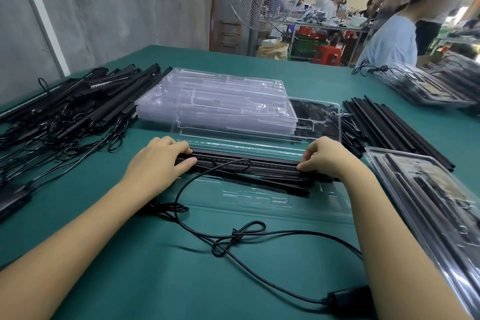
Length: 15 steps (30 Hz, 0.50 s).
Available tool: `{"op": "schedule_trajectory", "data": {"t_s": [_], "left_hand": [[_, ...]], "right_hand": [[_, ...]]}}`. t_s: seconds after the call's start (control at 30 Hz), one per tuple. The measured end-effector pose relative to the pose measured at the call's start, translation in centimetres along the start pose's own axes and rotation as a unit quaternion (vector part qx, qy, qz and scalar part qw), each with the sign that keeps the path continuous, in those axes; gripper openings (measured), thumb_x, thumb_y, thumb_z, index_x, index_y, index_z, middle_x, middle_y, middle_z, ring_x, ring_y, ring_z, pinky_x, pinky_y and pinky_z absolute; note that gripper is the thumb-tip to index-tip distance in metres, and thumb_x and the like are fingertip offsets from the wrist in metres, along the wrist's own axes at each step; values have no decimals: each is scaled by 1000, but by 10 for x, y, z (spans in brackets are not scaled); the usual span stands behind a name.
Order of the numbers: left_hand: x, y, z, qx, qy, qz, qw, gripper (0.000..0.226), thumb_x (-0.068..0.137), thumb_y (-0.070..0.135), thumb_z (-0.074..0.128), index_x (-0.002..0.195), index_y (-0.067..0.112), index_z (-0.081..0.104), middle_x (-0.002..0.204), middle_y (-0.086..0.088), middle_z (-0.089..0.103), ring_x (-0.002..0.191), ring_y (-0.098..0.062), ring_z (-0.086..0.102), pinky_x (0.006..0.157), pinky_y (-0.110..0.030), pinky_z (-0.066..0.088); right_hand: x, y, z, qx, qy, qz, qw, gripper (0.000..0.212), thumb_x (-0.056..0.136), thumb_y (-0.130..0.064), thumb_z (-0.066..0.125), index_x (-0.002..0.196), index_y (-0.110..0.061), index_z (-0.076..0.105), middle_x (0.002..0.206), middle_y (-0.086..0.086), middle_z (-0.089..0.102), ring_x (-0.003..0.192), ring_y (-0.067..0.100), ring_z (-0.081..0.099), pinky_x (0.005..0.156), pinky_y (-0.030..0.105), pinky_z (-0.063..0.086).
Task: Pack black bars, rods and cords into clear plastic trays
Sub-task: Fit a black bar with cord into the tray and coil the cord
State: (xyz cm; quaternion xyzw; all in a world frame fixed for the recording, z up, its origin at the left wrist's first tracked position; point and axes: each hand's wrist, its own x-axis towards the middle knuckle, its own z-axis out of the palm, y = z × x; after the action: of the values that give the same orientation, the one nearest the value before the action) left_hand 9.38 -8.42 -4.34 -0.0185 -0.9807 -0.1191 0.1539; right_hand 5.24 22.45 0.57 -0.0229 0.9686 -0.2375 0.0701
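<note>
The bar is gripped at each end by the left hand and right hand, likely so it drops straight into the tray.

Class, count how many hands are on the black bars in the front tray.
2. The left hand grips the left end of the black bars; the right hand pinches their right end. None appears hidden.

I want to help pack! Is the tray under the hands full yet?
Partly full. Black bars lie in the far side of the clear tray; its near pockets show only green table.
</note>
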Motion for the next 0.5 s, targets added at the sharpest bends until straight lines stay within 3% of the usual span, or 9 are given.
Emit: {"op": "schedule_trajectory", "data": {"t_s": [0.17,0.33,0.5], "left_hand": [[1,-6,-2,-10,-23,7,1000,24,89,53,48,107,38,53,106,11,47,102,-8,37,74,-29,34],[4,-15,-3,-61,-38,8,997,18,88,50,54,103,40,55,97,11,47,98,-6,37,79,-30,37],[5,-18,-2,-68,-43,13,997,16,87,48,55,102,40,55,94,12,48,95,-9,39,81,-32,39]], "right_hand": [[0,8,-12,21,16,20,999,15,81,-10,68,67,-13,65,63,0,59,57,9,50,49,18,36],[-1,23,-21,39,0,77,996,19,89,-8,58,70,-12,59,69,6,61,59,16,52,53,23,41],[-2,30,-24,11,-32,101,994,17,84,-4,65,69,-11,60,69,7,60,60,15,50,56,23,42]]}}
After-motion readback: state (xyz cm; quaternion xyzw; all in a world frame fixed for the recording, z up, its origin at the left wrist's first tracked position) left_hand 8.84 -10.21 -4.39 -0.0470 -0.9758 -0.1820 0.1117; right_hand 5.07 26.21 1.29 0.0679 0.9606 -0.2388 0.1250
